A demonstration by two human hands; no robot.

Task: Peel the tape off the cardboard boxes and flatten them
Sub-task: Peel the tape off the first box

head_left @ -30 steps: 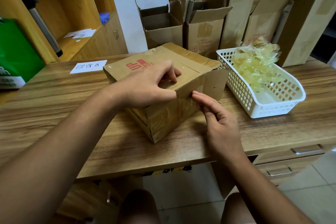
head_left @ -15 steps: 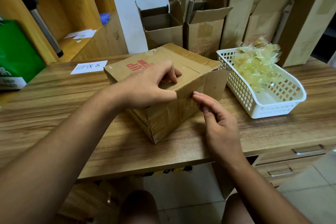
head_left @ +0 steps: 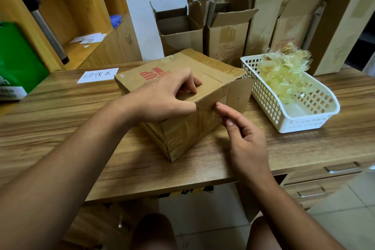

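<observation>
A brown cardboard box (head_left: 182,138) with a red "UP" print lies on the wooden table (head_left: 60,132), its right flap standing open. Glossy tape (head_left: 205,115) covers its near side. My left hand (head_left: 162,99) holds the box from above, fingers curled on the top panel and thumb along the near top edge. My right hand (head_left: 245,142) is at the near side, with its loosely bent fingertips touching the taped face just under the top edge. I cannot see any tape lifted.
A white basket (head_left: 304,126) holding crumpled peeled tape (head_left: 284,75) stands right of the box. Several open cardboard boxes (head_left: 229,42) line the wall behind. A paper label (head_left: 98,75) and a green bag (head_left: 18,67) lie left. Drawers (head_left: 324,180) sit under the table's right end.
My right hand's fingers have curled slightly more against the box's side. My left hand and the box have stayed where they were.
</observation>
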